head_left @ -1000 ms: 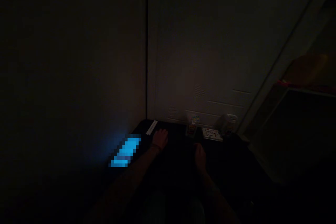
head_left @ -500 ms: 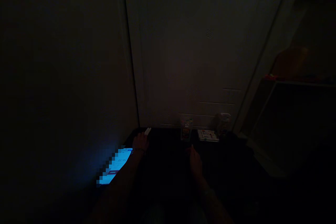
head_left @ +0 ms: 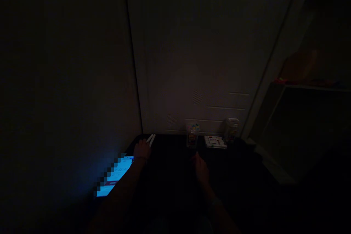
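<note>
In very dim light, my left hand (head_left: 142,149) rests on the dark tabletop with its fingers stretched forward. Two slim white sticks (head_left: 150,140), pen-like in shape, lie right beside its fingertips. Whether the fingers touch them is hard to see. Over the middle of the table, my right hand (head_left: 201,168) is closed, thumb and fingers together; a small reddish bit shows at its fingertips, too dark to name. Just beyond it stands a clear container (head_left: 192,137) with coloured items or printing on it.
A flat set of white pen-like pieces (head_left: 215,142) lies near the wall, with another clear container (head_left: 231,130) behind its right end. A lit screen (head_left: 116,177) glows beside my left forearm. The wall (head_left: 175,62) bounds the table's far side; a shelf unit (head_left: 309,87) stands at right.
My left hand has shifted slightly left and back, so more of the two white sticks shows and they spread apart. My right hand stays closed in nearly the same place. The view has shifted slightly.
</note>
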The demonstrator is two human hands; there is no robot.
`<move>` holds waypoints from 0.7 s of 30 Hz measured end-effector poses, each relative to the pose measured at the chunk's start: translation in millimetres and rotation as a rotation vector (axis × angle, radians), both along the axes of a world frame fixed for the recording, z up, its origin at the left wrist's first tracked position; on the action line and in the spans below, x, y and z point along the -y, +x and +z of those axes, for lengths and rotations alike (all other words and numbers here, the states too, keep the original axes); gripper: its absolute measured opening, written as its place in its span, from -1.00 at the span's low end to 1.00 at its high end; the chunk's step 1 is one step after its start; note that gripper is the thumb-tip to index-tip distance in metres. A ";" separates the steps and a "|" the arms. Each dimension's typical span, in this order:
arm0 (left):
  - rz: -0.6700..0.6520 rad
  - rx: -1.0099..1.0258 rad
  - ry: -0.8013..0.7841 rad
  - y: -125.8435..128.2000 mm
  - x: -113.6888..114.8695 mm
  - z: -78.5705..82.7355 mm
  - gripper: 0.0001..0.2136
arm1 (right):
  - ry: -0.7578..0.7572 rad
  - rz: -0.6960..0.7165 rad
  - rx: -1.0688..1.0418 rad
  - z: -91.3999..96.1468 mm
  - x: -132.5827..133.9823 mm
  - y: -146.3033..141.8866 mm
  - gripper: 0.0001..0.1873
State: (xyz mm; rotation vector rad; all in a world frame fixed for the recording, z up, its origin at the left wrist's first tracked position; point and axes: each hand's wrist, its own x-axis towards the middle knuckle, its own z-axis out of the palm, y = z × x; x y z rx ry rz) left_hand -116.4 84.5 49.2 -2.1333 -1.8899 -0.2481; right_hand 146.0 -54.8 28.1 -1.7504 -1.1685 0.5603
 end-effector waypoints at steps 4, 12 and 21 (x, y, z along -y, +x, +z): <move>-0.044 -0.002 -0.036 5.6 -2.9 -1.5 -0.72 | -0.007 -0.005 -0.002 0.2 -0.7 0.0 -0.37; -0.054 -0.007 -0.085 21.7 11.6 2.2 -0.75 | 0.010 0.031 0.114 -1.6 0.6 -1.0 -0.40; -0.037 0.706 0.048 47.1 76.2 -5.5 -0.59 | 0.076 0.080 0.136 -6.8 0.7 -0.5 -0.46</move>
